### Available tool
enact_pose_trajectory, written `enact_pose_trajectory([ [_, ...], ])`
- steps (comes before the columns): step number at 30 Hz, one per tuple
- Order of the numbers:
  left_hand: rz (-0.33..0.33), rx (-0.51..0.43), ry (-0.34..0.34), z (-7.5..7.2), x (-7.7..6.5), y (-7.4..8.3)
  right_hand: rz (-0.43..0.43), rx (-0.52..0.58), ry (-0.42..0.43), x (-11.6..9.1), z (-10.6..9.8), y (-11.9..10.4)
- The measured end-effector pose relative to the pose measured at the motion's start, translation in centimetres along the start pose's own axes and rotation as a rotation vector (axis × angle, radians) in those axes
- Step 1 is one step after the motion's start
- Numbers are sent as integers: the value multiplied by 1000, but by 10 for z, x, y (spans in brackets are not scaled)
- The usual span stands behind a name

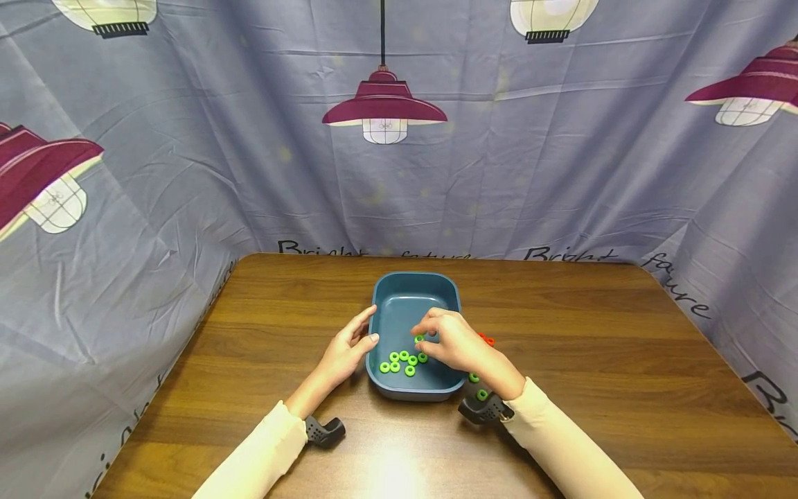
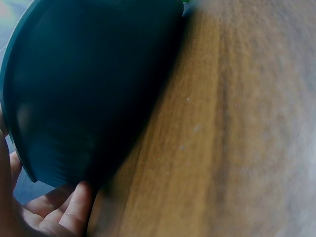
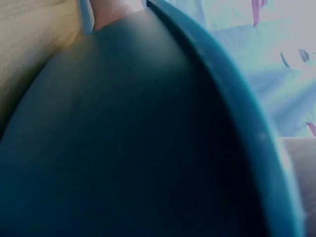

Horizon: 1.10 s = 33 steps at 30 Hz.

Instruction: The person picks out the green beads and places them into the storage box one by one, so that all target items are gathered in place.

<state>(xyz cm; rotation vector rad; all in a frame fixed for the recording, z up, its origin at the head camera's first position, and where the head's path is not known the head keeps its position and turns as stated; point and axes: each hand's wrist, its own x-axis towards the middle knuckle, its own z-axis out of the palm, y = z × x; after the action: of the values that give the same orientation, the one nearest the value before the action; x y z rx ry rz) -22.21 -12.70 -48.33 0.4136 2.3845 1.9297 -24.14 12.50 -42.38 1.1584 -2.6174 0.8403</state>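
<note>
A blue rectangular container (image 1: 391, 315) with rounded corners stands on the table, several small green rings (image 1: 409, 371) lying in its near half. My left hand (image 1: 345, 352) holds the container's left side, with the thumb at the rim. In the left wrist view, bent fingers (image 2: 76, 205) touch the outer wall. Over the inside of the container, my right hand (image 1: 454, 339) pinches a green ring (image 1: 419, 339) between thumb and forefinger. The right wrist view is mostly filled by the container's dark outer wall (image 3: 123, 128).
Right of the container, partly behind my right arm, lie red rings (image 1: 490, 342) and a couple more green rings (image 1: 482, 394). Black wrist cameras (image 1: 325, 432) hang under both wrists. A printed curtain (image 1: 399, 187) surrounds the wooden table (image 1: 598, 346).
</note>
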Motion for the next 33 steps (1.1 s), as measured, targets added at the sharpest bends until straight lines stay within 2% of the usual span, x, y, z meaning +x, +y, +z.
enact_pose_trajectory([
  [14,1,18,8,0,0,-3,105,-102,-81,13,15,-6],
  [20,0,20,12,1,1,-1,99,-143,-128,15,19,-3],
  [26,28,24,10,0,1,-2,89,-167,-186,15,20,-4],
  [29,69,48,13,0,1,-4,87,-170,-193,15,20,-5],
  [33,81,43,11,1,0,-3,80,-160,-178,13,18,-5],
])
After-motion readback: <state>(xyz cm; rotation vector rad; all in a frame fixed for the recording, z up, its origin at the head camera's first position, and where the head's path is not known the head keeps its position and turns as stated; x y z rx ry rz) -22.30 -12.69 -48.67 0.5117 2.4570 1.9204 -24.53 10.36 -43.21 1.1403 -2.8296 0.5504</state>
